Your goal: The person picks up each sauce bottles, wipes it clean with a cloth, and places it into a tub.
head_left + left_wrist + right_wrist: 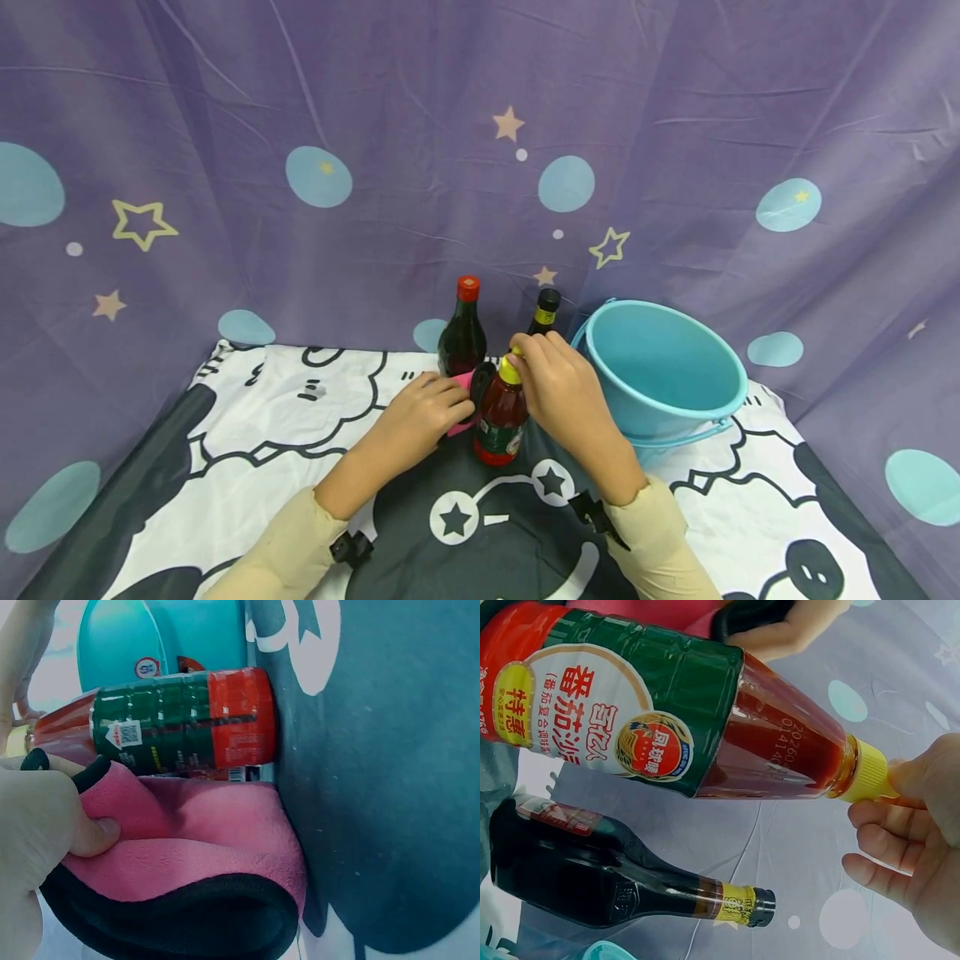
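Observation:
My right hand [564, 385] pinches the yellow cap [866, 771] of a ketchup bottle [501, 417] between thumb and fingers. The bottle stands upright on the dark part of the printed cloth, with red sauce inside and a green label. Just left of it, my left hand [426, 410] grips a pink cloth [202, 814] with black edging, thumb pressed on its pink face. The cloth hangs in folds right beside the bottle, as the left wrist view shows. In the head view much of it is hidden behind the left hand and the bottle.
Behind the hands stand a dark bottle with a red cap [462, 333] and a dark sauce bottle with a black cap [607, 866]. A light blue bucket [652, 417] is at the right. The purple curtain [420, 192] hangs behind the printed tablecloth [262, 492].

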The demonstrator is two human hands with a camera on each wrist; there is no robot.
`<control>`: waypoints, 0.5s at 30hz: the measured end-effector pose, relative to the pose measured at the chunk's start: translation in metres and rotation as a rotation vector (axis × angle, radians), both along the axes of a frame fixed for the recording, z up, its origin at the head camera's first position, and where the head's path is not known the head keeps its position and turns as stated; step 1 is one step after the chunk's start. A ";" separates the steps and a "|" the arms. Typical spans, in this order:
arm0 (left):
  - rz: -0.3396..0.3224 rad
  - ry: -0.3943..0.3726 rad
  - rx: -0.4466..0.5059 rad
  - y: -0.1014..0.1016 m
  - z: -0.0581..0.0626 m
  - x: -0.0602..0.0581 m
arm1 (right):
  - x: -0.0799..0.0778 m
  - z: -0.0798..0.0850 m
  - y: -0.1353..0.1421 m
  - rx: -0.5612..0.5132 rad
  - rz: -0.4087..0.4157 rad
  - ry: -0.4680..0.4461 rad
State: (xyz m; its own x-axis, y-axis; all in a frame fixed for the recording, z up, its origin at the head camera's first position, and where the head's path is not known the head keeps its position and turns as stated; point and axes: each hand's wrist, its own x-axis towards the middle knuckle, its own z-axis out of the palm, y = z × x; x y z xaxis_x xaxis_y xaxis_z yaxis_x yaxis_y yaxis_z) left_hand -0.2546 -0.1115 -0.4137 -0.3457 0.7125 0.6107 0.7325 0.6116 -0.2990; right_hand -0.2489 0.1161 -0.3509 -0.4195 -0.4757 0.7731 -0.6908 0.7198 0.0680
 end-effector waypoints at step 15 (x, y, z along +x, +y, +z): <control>0.016 -0.103 -0.092 -0.002 -0.005 -0.002 | 0.001 0.000 -0.001 -0.008 0.007 -0.003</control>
State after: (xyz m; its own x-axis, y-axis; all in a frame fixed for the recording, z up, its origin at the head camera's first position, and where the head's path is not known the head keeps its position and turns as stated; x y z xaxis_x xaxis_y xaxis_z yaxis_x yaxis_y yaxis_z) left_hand -0.2566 -0.1132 -0.4192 -0.4152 0.7577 0.5035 0.7524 0.5971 -0.2782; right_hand -0.2481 0.1154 -0.3513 -0.4182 -0.4726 0.7757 -0.6961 0.7153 0.0605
